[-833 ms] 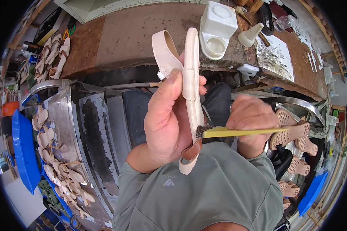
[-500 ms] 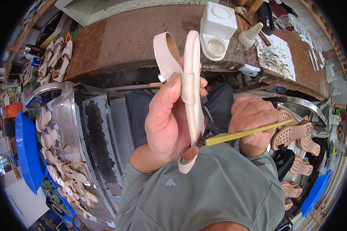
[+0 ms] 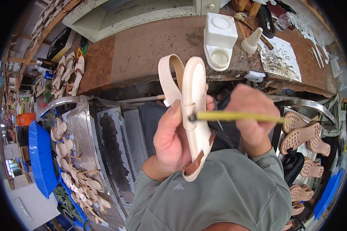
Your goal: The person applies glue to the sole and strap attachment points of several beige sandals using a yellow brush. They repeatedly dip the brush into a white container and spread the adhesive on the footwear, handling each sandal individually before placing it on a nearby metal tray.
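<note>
Upright and edge-on, a cream sandal (image 3: 195, 90) is gripped in my left hand (image 3: 169, 140), with the thumb pressing its side near the middle. Its ankle strap (image 3: 168, 73) loops out to the left at the top, and a brown-lined strap (image 3: 194, 165) hangs at the lower end. My right hand (image 3: 254, 111), smeared by motion, is closed round a flat yellow-handled brush (image 3: 235, 116). The dark bristle tip meets the sandal's side strap, just right of my left thumb. My left fingers are mostly hidden behind the sandal.
On the bench (image 3: 154, 42) stand a white glue container (image 3: 221, 38) and a white cone nozzle (image 3: 252, 41). Several sandals lie on the left metal rack (image 3: 81, 115). Soles-out sandals (image 3: 300, 138) hang at the right. Blue trays (image 3: 41, 159) flank both sides.
The brush has moved up from the sandal's lower strap to its middle side strap. My right hand has risen slightly with it. The sandal sits lower in view.
</note>
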Demonstrator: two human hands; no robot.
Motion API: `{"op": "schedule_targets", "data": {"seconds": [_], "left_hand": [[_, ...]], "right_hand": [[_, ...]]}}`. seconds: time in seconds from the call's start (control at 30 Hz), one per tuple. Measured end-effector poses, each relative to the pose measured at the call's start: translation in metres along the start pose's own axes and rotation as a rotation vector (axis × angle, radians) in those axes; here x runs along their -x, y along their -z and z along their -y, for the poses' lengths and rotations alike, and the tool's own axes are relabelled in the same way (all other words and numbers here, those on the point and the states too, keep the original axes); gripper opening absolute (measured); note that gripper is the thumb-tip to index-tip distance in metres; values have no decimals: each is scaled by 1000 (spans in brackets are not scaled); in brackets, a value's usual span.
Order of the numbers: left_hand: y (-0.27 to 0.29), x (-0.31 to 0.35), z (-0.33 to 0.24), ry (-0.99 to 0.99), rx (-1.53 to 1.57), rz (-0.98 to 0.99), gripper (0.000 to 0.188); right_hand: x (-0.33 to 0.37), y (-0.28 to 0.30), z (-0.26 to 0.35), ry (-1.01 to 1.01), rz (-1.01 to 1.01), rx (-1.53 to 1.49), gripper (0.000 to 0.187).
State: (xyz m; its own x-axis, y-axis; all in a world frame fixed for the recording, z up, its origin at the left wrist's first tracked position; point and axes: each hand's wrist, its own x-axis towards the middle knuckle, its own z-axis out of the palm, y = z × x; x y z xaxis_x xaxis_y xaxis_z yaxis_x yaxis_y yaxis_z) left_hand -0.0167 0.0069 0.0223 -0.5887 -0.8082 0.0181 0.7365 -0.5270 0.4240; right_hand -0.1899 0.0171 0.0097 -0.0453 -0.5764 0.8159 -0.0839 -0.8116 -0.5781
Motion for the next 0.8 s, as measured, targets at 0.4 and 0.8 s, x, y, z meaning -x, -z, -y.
{"op": "schedule_targets", "data": {"seconds": [0.4,0.8], "left_hand": [[15,-34,-28,-305,-67,-66,44],[25,-64,-59,-698,-10,59,43]], "right_hand": [[16,19,-13,-682,-166,-667,12],[30,-15,-65,-1077,222,-633,39]]}}
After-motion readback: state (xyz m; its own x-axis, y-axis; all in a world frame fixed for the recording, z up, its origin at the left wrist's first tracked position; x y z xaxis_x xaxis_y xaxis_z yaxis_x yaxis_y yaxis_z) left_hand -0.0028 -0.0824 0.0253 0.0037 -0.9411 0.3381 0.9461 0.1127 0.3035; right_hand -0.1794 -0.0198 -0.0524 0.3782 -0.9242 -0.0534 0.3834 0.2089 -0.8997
